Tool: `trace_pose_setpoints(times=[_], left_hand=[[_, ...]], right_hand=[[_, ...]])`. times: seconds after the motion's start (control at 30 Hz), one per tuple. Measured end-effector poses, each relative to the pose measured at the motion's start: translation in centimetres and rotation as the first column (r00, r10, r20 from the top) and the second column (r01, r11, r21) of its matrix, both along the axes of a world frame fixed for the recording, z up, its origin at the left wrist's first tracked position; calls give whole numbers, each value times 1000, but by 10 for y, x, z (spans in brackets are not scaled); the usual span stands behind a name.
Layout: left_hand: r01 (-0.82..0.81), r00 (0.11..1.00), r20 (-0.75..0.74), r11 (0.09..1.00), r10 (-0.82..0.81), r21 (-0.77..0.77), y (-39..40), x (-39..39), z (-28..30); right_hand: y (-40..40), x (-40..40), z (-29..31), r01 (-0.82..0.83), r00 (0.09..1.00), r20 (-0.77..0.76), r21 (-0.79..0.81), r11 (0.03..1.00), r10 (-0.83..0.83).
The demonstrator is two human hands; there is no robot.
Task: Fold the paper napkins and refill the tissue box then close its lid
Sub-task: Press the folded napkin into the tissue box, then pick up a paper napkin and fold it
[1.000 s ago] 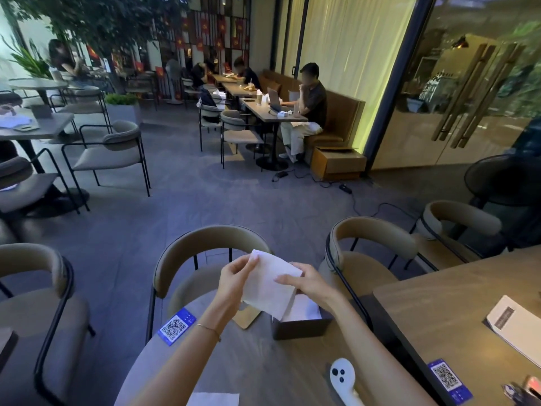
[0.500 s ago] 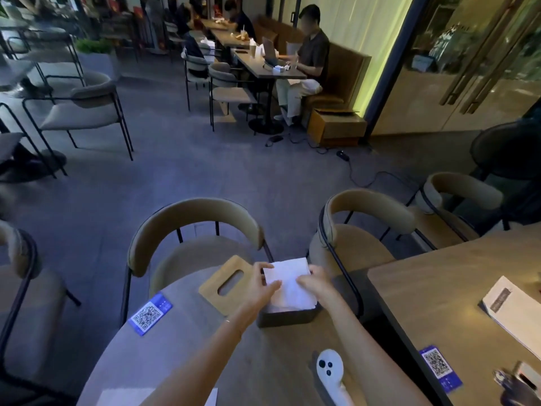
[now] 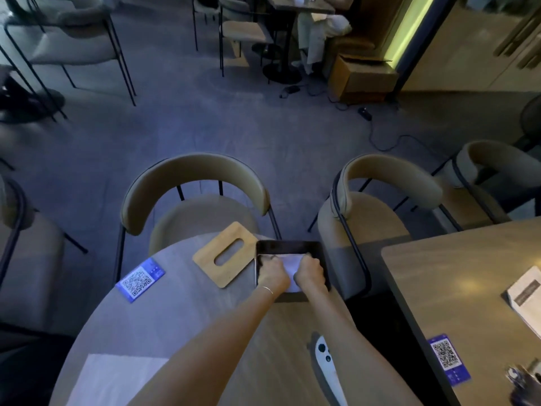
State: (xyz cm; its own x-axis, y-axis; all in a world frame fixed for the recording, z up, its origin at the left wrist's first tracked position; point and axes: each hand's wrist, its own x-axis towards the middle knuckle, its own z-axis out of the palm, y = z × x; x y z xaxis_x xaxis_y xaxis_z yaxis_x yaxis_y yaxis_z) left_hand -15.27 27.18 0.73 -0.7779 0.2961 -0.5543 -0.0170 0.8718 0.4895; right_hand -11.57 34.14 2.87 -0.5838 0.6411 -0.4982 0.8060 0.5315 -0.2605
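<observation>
Head view: white folded napkins (image 3: 292,263) were pressed into the dark square tissue box (image 3: 320,250) by curled left hand (image 3: 272,272) and right hand (image 3: 310,272). Creasing was risked if shoved unevenly. Slotted wooden lid (image 3: 225,253) lay beside, unfitted.

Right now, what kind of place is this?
Most likely a cafe or restaurant seating area: several tables with matching curved-back chairs, QR code cards stuck on the tabletops, and a tissue box being refilled, its wooden lid lying beside it.

white napkin (image 3: 292,263), dark tissue box (image 3: 320,250), light wooden lid (image 3: 224,253).

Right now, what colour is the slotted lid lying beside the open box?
Light tan wooden lid, head view.
</observation>
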Motion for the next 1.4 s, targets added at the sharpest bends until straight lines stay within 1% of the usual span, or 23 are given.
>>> trace_pose_setpoints(times=[0.03,0.1,0.17,0.23,0.27,0.37,0.43,0.5,0.53,0.6,0.63,0.7,0.77,0.87,0.9,0.97,1.03,1.1,1.2,1.23,1.27,1.33,1.4], left_hand=[[44,999,-15,998,-45,-49,-2,5,3],[192,974,-89,969,-207,-156,-9,12,0],[210,968,-91,955,-233,-209,-9,12,0],[230,961,-117,958,-252,-174,-15,14,9],[232,960,-132,967,-245,-109,-19,16,15],[179,958,-257,964,-125,196,-38,18,35],[93,944,-329,925,36,368,-64,26,47],[-12,914,-357,894,191,448,-101,43,51],[-72,888,-386,904,251,422,-124,51,46],[-234,844,-421,934,334,271,-174,71,31],[-349,834,-389,920,392,179,-199,84,21],[-549,796,-290,835,532,27,-244,119,0],[-605,784,-242,790,571,-96,-273,159,-14],[-537,842,-184,823,508,-186,-288,189,-35],[-468,883,-147,866,447,-177,-289,187,-39],[-258,963,-129,951,238,-168,-289,175,-41],[-90,989,-133,985,70,-146,-294,161,-37],[-6,990,-141,997,-6,-83,-304,154,-39],[11,918,-397,1000,-1,23,-326,159,-49],[7,907,-420,999,16,52,-335,162,-53],[3,922,-386,998,21,61,-341,165,-55],[39,952,-304,999,-32,15,-349,170,-54],[115,922,-366,992,-126,-53,-350,169,-50]], right_hand=[[-1,0,-1,-26,1000,11,27,999,26],[-3,0,-1,-57,998,34,58,997,55],[-4,-1,5,-79,995,61,83,993,74],[-5,-2,14,-107,992,83,122,987,97],[-6,-4,19,-122,990,87,148,981,110],[-14,-14,41,-144,989,52,248,958,135],[-25,-22,57,-169,985,11,318,933,174],[-43,-27,65,-212,963,-81,356,910,256],[-56,-28,67,-243,937,-154,354,903,312],[-92,-25,67,-344,848,-287,342,875,445],[-113,-21,65,-404,799,-319,344,848,510],[-157,-10,52,-518,711,-333,348,782,619],[-197,5,32,-636,641,-313,296,713,701],[-235,33,-1,-795,582,-202,60,603,787],[-240,42,-9,-826,558,-169,-21,563,813],[-242,57,-21,-857,515,-110,-96,507,850],[-237,69,-28,-862,504,-68,-91,498,861],[-228,76,-30,-849,526,-49,-76,522,849],[-218,81,-26,-837,547,-76,-64,543,834],[-216,83,-25,-836,549,-85,-65,545,831],[-215,84,-24,-838,546,-87,-63,542,833],[-216,86,-26,-850,526,-56,-52,524,849],[-218,88,-29,-862,507,-30,-32,506,861]])
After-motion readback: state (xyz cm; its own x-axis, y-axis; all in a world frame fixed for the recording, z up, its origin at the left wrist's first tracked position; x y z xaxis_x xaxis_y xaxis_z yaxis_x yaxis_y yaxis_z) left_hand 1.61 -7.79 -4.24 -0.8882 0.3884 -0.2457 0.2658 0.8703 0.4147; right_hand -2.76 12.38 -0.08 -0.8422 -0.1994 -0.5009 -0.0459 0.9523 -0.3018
